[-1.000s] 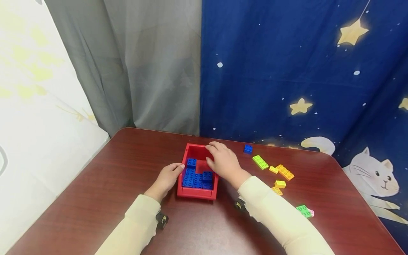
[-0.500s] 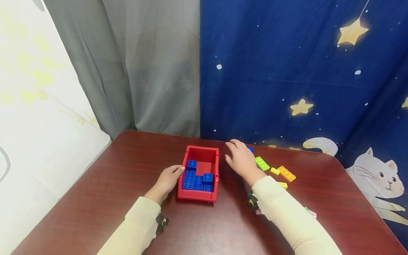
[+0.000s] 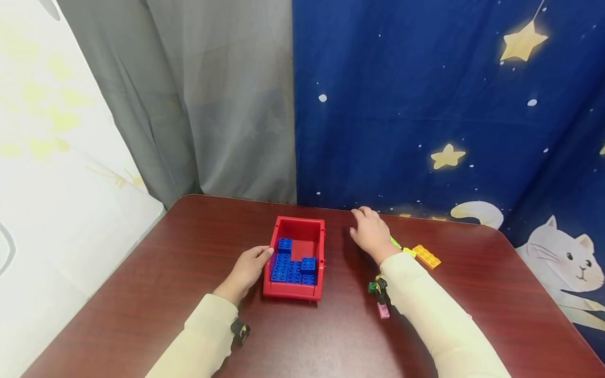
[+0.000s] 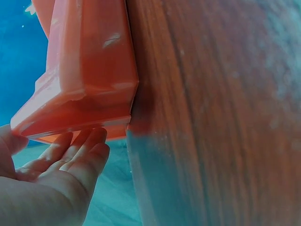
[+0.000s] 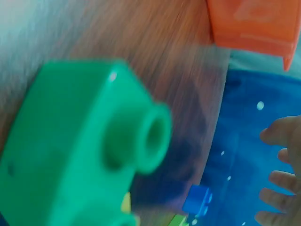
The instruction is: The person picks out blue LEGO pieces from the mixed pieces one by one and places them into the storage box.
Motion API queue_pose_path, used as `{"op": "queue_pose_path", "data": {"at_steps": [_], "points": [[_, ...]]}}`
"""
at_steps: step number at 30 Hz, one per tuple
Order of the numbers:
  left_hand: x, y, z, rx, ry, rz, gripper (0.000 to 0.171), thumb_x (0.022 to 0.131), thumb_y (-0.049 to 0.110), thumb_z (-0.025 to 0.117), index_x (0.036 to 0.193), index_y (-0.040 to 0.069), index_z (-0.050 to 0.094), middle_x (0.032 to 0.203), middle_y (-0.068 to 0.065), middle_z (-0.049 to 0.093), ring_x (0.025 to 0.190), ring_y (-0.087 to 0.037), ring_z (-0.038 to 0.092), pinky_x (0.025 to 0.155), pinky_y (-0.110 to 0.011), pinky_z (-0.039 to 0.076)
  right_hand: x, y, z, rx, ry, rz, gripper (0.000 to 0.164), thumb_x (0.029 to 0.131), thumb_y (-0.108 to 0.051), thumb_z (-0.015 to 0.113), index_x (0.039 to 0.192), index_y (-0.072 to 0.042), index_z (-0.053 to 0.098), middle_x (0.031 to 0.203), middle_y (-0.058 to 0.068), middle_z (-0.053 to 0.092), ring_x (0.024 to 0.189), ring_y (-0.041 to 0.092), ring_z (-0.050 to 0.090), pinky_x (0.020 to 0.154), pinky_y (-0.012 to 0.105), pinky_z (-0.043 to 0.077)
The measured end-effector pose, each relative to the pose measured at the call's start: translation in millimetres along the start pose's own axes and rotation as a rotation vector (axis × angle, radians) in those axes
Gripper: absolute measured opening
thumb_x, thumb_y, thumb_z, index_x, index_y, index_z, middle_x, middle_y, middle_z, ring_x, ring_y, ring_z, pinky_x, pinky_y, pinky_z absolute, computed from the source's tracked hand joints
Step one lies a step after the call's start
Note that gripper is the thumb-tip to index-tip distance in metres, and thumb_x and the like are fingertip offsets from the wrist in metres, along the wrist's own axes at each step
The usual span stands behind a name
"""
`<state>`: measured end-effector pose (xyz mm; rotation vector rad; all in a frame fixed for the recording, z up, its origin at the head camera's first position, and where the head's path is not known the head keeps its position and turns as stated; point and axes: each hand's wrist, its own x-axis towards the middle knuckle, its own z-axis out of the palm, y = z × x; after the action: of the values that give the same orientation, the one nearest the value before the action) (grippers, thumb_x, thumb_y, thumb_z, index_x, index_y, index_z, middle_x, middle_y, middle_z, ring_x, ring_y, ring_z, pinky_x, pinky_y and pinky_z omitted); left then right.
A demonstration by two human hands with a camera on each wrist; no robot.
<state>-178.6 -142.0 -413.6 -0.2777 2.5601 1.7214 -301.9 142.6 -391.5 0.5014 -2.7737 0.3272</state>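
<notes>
A red plastic bin [image 3: 292,290] stands on the table with several blue building bricks [image 3: 281,266] along its left side and front. At its left wall my left hand [image 3: 246,270] holds the rim, thumb on top. In the left wrist view the fingers [image 4: 89,150] meet the bin's outer side. To the right of the bin, near the table's back edge, my right hand [image 3: 371,231] hovers with relaxed, spread fingers and nothing in them. A loose blue brick [image 5: 196,201] lies on the table below that hand in the right wrist view; the hand hides it in the head view.
Beyond the right forearm lie an orange brick [image 3: 427,256], a small yellow brick [image 3: 409,252] and a partly covered lime brick [image 3: 395,242]. By the right wrist are a green brick [image 3: 372,287], large in the right wrist view, and a pink brick [image 3: 383,310]. A blue curtain [image 3: 368,105] hangs behind.
My right hand has left the bin's right rim and moved right, covering the loose blue brick. Green and pink bricks now show by its wrist. The left hand stays on the bin.
</notes>
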Motion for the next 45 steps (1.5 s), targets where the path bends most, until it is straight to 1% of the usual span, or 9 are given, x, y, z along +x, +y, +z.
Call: {"op": "queue_pose_path", "data": {"at_steps": [6,13,18,23,29,34,38,42,45], "points": [[-0.5,0.4,0.2,-0.001,0.001,-0.005,0.05,0.1,0.033,0.049,0.14,0.002,0.048,0.137,-0.022,0.051,0.128,-0.042,0.047,0.101,-0.056,0.042,2.0,12.3,0.9,-0.002,-0.086,0.068,0.052,0.088,-0.018,0.063,0.136,0.0,0.051,0.136,0.024,0.047,0.125,0.042,0.045,0.098,0.056,0.044],[0.5,0.3,0.7,-0.001,0.007,0.002,0.049,0.1,0.031,0.049,0.139,0.001,0.048,0.137,-0.023,0.051,0.128,-0.042,0.046,0.102,-0.057,0.04,5.1,27.5,6.0,0.01,-0.131,0.146,0.053,0.089,-0.018,0.061,0.138,0.0,0.048,0.138,0.026,0.045,0.123,0.043,0.045,0.096,0.057,0.045],[1.4,0.1,0.5,-0.004,0.013,0.006,0.048,0.1,0.031,0.049,0.138,0.001,0.049,0.136,-0.023,0.052,0.128,-0.042,0.047,0.102,-0.056,0.041,6.5,38.7,8.9,0.013,-0.184,0.182,0.055,0.09,-0.018,0.06,0.14,0.001,0.045,0.142,0.027,0.04,0.127,0.044,0.042,0.099,0.059,0.042],[1.3,0.2,0.1,-0.003,0.016,0.01,0.048,0.1,0.031,0.049,0.138,0.001,0.05,0.136,-0.023,0.052,0.127,-0.042,0.048,0.102,-0.056,0.041,8.5,45.4,11.0,0.022,-0.249,0.198,0.058,0.092,-0.019,0.06,0.143,0.001,0.04,0.146,0.027,0.036,0.131,0.044,0.037,0.102,0.059,0.039],[0.7,-0.2,0.3,-0.006,0.007,0.015,0.048,0.101,0.031,0.049,0.138,0.001,0.05,0.136,-0.022,0.053,0.127,-0.041,0.048,0.102,-0.056,0.041,10.6,47.3,11.2,0.035,-0.31,0.217,0.062,0.094,-0.018,0.058,0.147,0.003,0.033,0.15,0.028,0.029,0.136,0.046,0.031,0.104,0.059,0.037],[0.7,-1.0,0.3,-0.001,0.006,0.01,0.048,0.1,0.032,0.049,0.138,0.001,0.05,0.136,-0.022,0.053,0.127,-0.041,0.048,0.101,-0.056,0.041,13.2,48.0,13.0,0.051,-0.339,0.225,0.064,0.095,-0.017,0.057,0.149,0.003,0.028,0.153,0.028,0.023,0.14,0.045,0.025,0.106,0.06,0.034],[1.3,-0.3,0.6,-0.001,0.008,0.009,0.049,0.1,0.032,0.049,0.138,0.001,0.05,0.136,-0.023,0.052,0.128,-0.041,0.047,0.102,-0.056,0.04,15.2,48.2,15.7,0.052,-0.361,0.209,0.065,0.095,-0.016,0.057,0.15,0.003,0.026,0.155,0.026,0.02,0.142,0.044,0.021,0.107,0.06,0.032],[1.9,1.2,0.3,-0.005,0.015,0.01,0.048,0.1,0.031,0.049,0.137,0.0,0.05,0.137,-0.023,0.052,0.129,-0.041,0.046,0.103,-0.056,0.04,15.5,47.4,17.8,0.052,-0.377,0.192,0.065,0.096,-0.016,0.056,0.15,0.003,0.025,0.155,0.025,0.021,0.143,0.043,0.02,0.108,0.06,0.031],[2.1,1.3,-0.6,-0.002,0.018,0.009,0.048,0.1,0.032,0.049,0.137,0.0,0.05,0.137,-0.023,0.052,0.128,-0.041,0.046,0.103,-0.056,0.04,15.8,46.7,18.7,0.049,-0.366,0.183,0.063,0.096,-0.015,0.056,0.149,0.004,0.028,0.154,0.025,0.024,0.142,0.043,0.022,0.109,0.059,0.031]]}}
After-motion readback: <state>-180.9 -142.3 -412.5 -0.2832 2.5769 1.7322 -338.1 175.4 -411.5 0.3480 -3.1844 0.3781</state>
